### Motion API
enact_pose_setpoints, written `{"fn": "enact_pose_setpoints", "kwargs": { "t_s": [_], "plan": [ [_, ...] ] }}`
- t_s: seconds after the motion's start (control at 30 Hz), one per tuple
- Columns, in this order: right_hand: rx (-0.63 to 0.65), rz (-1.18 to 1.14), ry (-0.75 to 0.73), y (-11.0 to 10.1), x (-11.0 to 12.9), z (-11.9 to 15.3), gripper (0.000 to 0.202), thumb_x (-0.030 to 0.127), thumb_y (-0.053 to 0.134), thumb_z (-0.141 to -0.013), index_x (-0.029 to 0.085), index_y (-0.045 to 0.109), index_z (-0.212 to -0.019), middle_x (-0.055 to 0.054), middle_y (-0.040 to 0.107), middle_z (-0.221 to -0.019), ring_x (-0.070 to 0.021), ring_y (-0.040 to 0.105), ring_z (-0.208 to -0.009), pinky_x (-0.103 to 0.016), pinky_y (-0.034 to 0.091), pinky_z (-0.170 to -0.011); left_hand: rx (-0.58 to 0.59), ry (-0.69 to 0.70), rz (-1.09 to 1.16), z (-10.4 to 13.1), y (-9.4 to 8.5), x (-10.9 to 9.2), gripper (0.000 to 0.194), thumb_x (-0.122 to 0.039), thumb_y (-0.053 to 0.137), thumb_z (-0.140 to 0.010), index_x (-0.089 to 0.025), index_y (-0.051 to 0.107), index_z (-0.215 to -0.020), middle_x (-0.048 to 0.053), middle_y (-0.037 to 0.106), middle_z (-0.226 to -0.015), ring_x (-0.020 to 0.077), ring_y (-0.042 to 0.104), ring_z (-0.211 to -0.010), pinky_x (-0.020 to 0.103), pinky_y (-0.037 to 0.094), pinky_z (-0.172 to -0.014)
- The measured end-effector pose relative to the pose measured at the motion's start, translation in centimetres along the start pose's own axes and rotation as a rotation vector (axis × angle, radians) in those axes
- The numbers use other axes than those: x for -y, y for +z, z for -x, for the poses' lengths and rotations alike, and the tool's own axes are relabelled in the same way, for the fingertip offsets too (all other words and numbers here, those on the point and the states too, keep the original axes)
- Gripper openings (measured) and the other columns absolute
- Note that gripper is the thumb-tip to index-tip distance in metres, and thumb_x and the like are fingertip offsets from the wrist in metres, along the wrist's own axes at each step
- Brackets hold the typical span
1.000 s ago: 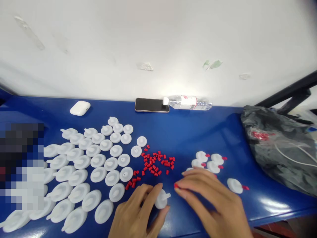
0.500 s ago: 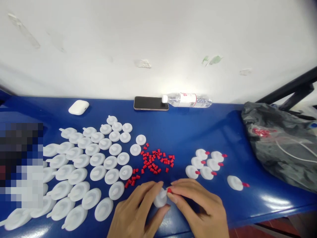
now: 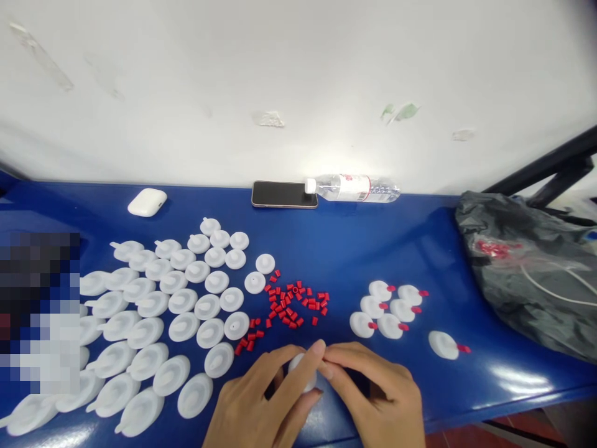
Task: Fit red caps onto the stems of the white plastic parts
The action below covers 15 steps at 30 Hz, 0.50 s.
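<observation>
My left hand [image 3: 261, 401] holds a white round disc part [image 3: 302, 368] near the table's front edge. My right hand [image 3: 377, 398] meets it, fingertips pinched at the disc's spout; the red cap it carried is hidden between the fingers. Just beyond the hands lies a loose pile of small red caps [image 3: 291, 305]. Several bare white discs [image 3: 177, 305] are spread in rows at the left. To the right sit several white discs with red caps fitted [image 3: 389, 308], and one more capped disc [image 3: 445, 345] lies apart.
The blue table [image 3: 326, 249] backs onto a white wall. At the back lie a white earbud case [image 3: 147, 202], a dark phone [image 3: 283, 195] and a water bottle on its side [image 3: 354, 188]. A black plastic bag [image 3: 527, 267] fills the right side.
My right hand brought a red cap leftwards to the white disc in my left hand. The two hands have closed together and the cap is no longer visible.
</observation>
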State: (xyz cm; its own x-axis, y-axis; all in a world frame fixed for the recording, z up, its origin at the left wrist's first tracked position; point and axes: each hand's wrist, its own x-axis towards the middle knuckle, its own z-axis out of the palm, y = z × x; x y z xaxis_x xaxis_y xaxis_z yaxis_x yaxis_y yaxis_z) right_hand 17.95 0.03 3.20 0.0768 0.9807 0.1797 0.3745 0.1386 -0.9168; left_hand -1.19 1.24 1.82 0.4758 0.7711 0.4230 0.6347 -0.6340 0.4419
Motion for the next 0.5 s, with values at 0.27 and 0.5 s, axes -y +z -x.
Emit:
{"fn": "enact_pose_setpoints", "kwargs": {
  "t_s": [0.27, 0.5],
  "plan": [
    [0.055, -0.006, -0.015, -0.1, -0.4, -0.1, 0.022, 0.011, 0.079, -0.089, 0.03, 0.083, -0.099, 0.005, 0.084, -0.089, -0.0137, 0.08, -0.077, -0.016, 0.063, -0.073, 0.001, 0.02, -0.017, 0.3, 0.2, 0.1, 0.034, -0.031, 0.042, -0.112, -0.02, 0.064, -0.136, 0.006, 0.082, -0.109, 0.0141, 0.082, -0.085, 0.021, 0.063, -0.061],
    [0.148, -0.039, 0.006, -0.2, -0.4, 0.0, 0.022, 0.015, 0.078, -0.09, 0.031, 0.079, -0.105, 0.004, 0.083, -0.095, -0.0144, 0.079, -0.083, -0.019, 0.063, -0.08, 0.032, -0.071, 0.14, 1.0, 0.0, 0.0, 0.031, -0.032, 0.053, -0.109, -0.026, 0.063, -0.138, 0.003, 0.078, -0.111, 0.0115, 0.079, -0.09, 0.02, 0.064, -0.072]
  ]
}}
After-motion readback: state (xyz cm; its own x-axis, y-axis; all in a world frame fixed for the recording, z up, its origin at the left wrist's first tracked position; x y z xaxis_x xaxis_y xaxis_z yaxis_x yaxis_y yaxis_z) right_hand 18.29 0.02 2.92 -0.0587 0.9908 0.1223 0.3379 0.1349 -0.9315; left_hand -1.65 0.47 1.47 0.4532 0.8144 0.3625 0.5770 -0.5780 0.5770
